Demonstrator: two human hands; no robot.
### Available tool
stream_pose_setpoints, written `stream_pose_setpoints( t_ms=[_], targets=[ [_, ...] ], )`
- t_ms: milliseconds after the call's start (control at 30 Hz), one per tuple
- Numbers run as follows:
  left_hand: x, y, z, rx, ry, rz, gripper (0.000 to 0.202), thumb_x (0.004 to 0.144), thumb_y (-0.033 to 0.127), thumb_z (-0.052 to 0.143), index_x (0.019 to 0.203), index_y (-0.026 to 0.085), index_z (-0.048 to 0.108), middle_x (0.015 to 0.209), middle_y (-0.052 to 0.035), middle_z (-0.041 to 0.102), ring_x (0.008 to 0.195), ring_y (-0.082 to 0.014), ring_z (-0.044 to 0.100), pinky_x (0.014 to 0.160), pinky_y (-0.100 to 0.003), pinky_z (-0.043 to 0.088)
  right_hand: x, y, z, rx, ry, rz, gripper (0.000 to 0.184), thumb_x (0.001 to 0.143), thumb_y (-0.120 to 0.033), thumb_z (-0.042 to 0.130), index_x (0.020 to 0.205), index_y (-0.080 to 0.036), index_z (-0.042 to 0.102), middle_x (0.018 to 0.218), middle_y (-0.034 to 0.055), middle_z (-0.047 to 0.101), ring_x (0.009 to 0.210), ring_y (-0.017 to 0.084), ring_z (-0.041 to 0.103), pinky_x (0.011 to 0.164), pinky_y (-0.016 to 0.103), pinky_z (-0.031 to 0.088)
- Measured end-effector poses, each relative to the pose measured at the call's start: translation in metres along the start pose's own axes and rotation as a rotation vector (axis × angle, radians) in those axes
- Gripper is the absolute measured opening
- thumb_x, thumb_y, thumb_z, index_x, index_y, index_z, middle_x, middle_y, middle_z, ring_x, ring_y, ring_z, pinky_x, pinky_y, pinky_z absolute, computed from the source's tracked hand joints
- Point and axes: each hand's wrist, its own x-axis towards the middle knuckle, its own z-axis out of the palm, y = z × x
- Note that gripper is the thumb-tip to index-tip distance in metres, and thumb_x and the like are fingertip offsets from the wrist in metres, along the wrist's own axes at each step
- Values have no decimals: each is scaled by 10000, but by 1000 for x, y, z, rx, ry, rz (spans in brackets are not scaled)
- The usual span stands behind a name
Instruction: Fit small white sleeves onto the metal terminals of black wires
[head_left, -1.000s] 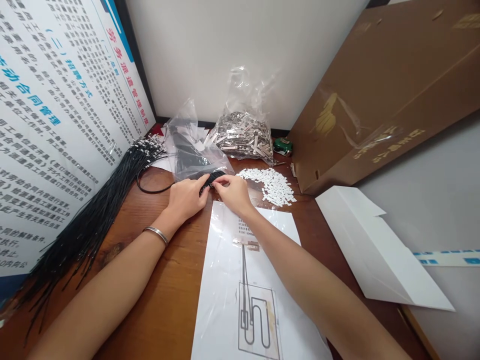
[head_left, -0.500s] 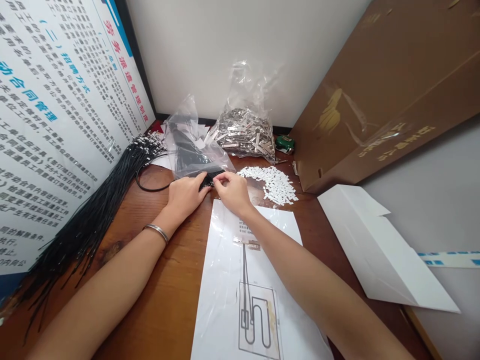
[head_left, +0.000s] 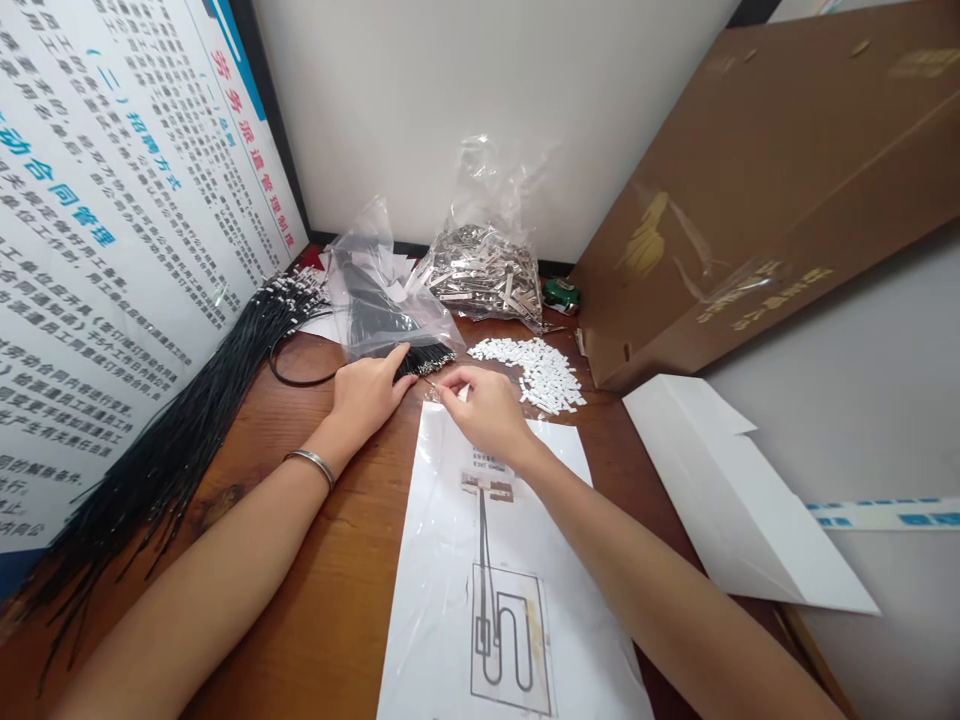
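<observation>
My left hand [head_left: 369,392] rests on the wooden table [head_left: 322,600], fingers curled against the open end of a clear plastic bag [head_left: 379,300] holding a bundle of black wires [head_left: 427,360]. My right hand [head_left: 486,408] is just right of that bundle, thumb and forefinger pinched on the tip of a thin wire I can barely make out. Below my right hand lies a white sheet in a clear sleeve [head_left: 510,580] with a drawn wire loop. A silver bangle [head_left: 312,464] circles my left wrist.
A heap of small white plastic pieces [head_left: 536,368] lies right of my hands. Behind it a bag of metal clips [head_left: 484,270] and a green object [head_left: 561,294]. Loose black wires [head_left: 172,450] run along a printed board [head_left: 112,230] at left. A brown box [head_left: 765,190] and white folded card [head_left: 735,500] stand right.
My right hand has drawn back toward me and slightly right, away from the bundle's end. My left hand stays on the bag's mouth.
</observation>
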Motion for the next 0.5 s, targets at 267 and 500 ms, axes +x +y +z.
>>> stream_pose_setpoints(
  t_ms=[267,500],
  targets=[
    [-3,-5,1,-33,68,64,407,917,467,451,1227,265,621,940,-85,737,880,-264,672,651,-313,420,-57,-7,-62,49,-224,8,123,803,-244,588,703,-224,658,729,19,674,563,151,502,575,306,389],
    [-40,8,-43,-110,131,183,449,933,447,406,738,192,719,826,-85,657,778,-197,600,612,-296,372,-41,12,-115,502,-118,219,253,729,-455,706,739,-212,636,605,-17,486,463,88,327,454,269,239]
  ],
)
